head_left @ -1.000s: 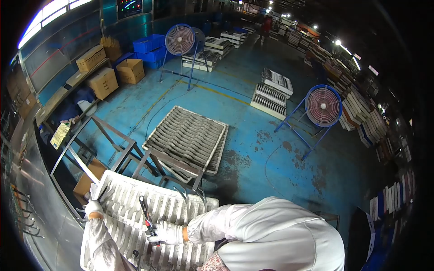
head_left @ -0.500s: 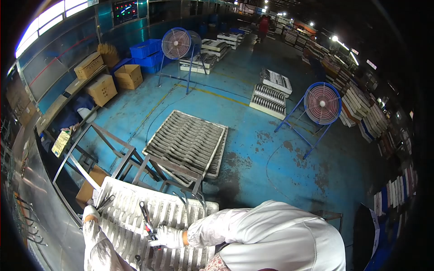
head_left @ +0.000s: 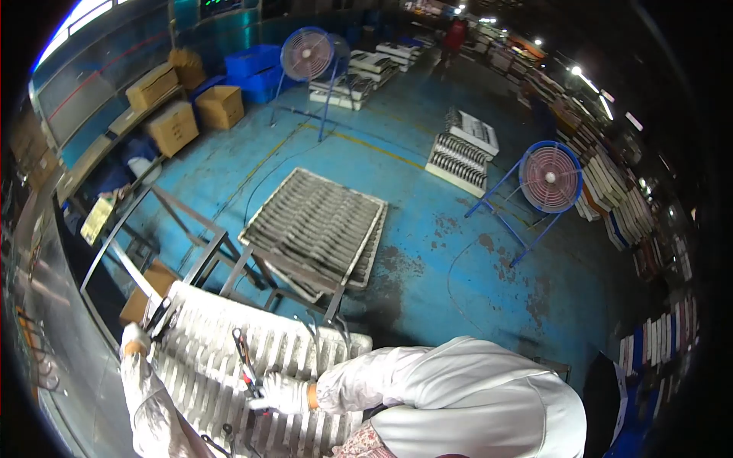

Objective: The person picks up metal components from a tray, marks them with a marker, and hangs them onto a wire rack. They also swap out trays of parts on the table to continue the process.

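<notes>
My left hand [head_left: 134, 340], in a white glove, is closed at the left edge of a white ridged tray [head_left: 206, 305]. It grips a dark hand tool [head_left: 159, 314] that looks like pliers; its fingers are partly hidden. Over the middle of the tray, my right hand [head_left: 282, 395], also gloved, is closed around pliers [head_left: 243, 357] with red and black parts. Their long ends point up and left, away from the palm. Another dark tool [head_left: 221, 441] lies low in the tray, partly cut off by the frame. Curved metal hooks [head_left: 314, 330] stand at the tray's far edge.
Beyond a metal frame stand [head_left: 221, 256] lies a stack of grey ridged trays [head_left: 313, 229] on the blue floor. Two floor fans [head_left: 307, 55] stand farther off. Cardboard boxes [head_left: 172, 128] and blue crates [head_left: 256, 67] are at left. A person in red [head_left: 455, 37] is far back.
My left hand has moved left and away with the dark tool. The right hand stays nearly in place with the pliers. More of the dark tool low in the tray shows, and the view has shifted slightly.
</notes>
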Motion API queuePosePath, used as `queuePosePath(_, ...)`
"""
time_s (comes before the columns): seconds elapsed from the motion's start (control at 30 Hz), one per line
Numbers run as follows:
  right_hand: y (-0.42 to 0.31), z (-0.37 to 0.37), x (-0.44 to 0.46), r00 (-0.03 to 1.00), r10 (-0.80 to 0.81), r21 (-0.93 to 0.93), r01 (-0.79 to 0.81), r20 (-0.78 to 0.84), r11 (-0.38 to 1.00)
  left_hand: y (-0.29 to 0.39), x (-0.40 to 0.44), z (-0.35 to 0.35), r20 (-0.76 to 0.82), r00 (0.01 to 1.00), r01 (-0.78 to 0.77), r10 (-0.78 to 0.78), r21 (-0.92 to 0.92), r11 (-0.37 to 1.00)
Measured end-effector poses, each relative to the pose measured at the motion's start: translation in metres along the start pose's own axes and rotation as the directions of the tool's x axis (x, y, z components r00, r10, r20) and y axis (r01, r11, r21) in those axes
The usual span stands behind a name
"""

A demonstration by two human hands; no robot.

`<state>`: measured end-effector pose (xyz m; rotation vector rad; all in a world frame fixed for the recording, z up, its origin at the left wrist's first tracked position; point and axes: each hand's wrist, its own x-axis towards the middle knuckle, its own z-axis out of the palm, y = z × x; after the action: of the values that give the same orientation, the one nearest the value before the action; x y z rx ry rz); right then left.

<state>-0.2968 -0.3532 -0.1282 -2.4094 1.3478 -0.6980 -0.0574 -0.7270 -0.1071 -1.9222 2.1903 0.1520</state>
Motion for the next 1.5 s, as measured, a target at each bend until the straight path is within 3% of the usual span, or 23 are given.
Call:
queuePosePath(0.03,0.005,0.010,0.000,1.000,-0.001,0.034,0.002,-0.014,0.999,0.005,-0.010,-0.012,0.024,0.990,-0.140,0.139,0.050,0.989)
queuePosePath(0.07,0.009,0.020,0.000,1.000,-0.002,0.069,0.004,-0.028,0.998,-0.017,0.001,0.013,-0.245,0.826,-0.488,0.509,0.143,0.861)
queuePosePath(0.1,0.007,0.018,0.001,1.000,0.010,0.115,-0.012,0.013,0.993,-0.021,0.002,0.016,-0.232,0.827,-0.493,0.512,0.138,0.859)
queuePosePath(0.2,0.006,-0.009,0.010,0.946,0.097,0.172,-0.156,0.310,0.973,0.027,-0.032,-0.005,-0.160,0.922,-0.343,0.353,0.085,0.935)
queuePosePath(0.27,0.002,-0.009,0.015,0.956,0.082,-0.106,-0.054,0.282,0.993,0.041,-0.045,-0.009,-0.130,0.958,-0.247,0.256,0.079,0.966)
queuePosePath(0.33,0.006,0.003,0.010,0.979,0.028,-0.184,0.009,0.202,0.983,0.045,-0.070,-0.024,-0.082,0.987,-0.134,0.140,0.083,0.988)
queuePosePath(0.4,0.014,0.016,0.012,0.993,-0.096,0.014,0.098,-0.072,0.995,0.055,-0.081,-0.051,0.024,0.997,-0.075,0.073,0.078,0.994)
queuePosePath(0.53,0.023,0.032,0.008,0.997,-0.070,-0.011,0.071,0.019,0.997,0.047,-0.135,-0.120,-0.032,0.999,-0.015,0.021,0.171,0.985)
queuePosePath(0.6,0.010,0.012,0.014,0.993,-0.083,0.060,0.088,-0.079,0.994,0.022,-0.163,-0.142,-0.106,0.992,0.082,-0.066,0.160,0.984)
queuePosePath(0.67,0.016,0.020,0.010,0.996,-0.032,0.036,0.035,-0.082,0.999,0.012,-0.230,-0.176,0.064,0.980,0.194,-0.189,-0.098,0.976)
queuePosePath(0.73,0.014,0.017,0.012,0.973,-0.001,0.086,0.021,-0.231,0.996,-0.025,-0.284,-0.162,0.172,0.980,0.184,-0.097,-0.614,0.767)
queuePosePath(0.77,0.013,0.017,0.013,0.948,-0.005,0.086,0.034,-0.319,0.996,-0.024,-0.321,-0.150,0.190,0.972,0.235,-0.140,-0.826,0.512)
queuePosePath(0.8,0.018,0.024,0.010,0.962,0.137,0.229,-0.081,-0.238,0.970,-0.018,-0.362,-0.137,0.212,0.960,0.247,-0.180,-0.948,0.200)
queuePosePath(0.87,0.017,0.024,0.010,0.924,0.300,0.317,-0.219,-0.236,0.923,-0.005,-0.430,-0.101,0.186,0.953,0.169,-0.241,-0.982,-0.088)
queuePosePath(0.93,0.025,0.035,0.012,0.886,0.341,0.336,-0.232,-0.314,0.913,0.017,-0.497,-0.076,0.297,0.926,0.220,-0.235,-0.927,-0.305)
queuePosePath(1.0,0.042,0.049,0.017,0.819,0.544,0.435,-0.428,-0.185,0.792,0.041,-0.543,-0.046,0.375,0.884,0.210,-0.279,-0.852,-0.479)
queuePosePath(1.07,0.024,0.031,0.038,0.724,0.656,0.204,-0.624,-0.213,0.754,0.068,-0.582,-0.032,0.420,0.878,0.132,-0.229,-0.673,-0.728)
queuePosePath(1.13,0.045,0.037,0.056,0.785,0.597,0.234,-0.557,-0.164,0.797,0.086,-0.607,-0.011,0.411,0.825,-0.004,-0.388,-0.682,-0.731)
queuePosePath(1.17,0.041,0.030,0.063,0.754,0.652,0.223,-0.623,-0.085,0.750,0.088,-0.623,-0.014,0.427,0.847,0.049,-0.318,-0.657,-0.753)
queuePosePath(1.2,0.038,0.023,0.070,0.710,0.704,0.206,-0.687,-0.015,0.697,0.096,-0.630,-0.010,0.409,0.811,-0.030,-0.419,-0.685,-0.728)
queuePosePath(1.27,0.057,0.035,0.076,0.757,0.633,0.123,-0.621,-0.162,0.774,0.107,-0.643,0.006,0.401,0.719,-0.085,-0.568,-0.760,-0.644)
queuePosePath(1.33,0.112,0.070,0.096,0.728,0.665,0.181,-0.640,-0.169,0.747,0.113,-0.658,0.013,0.411,0.701,-0.137,-0.582,-0.724,-0.676)
queuePosePath(1.5,0.100,0.046,0.107,0.807,0.591,0.080,-0.591,0.027,0.803,0.112,-0.682,0.027,0.406,0.661,-0.192,-0.631,-0.721,-0.666)
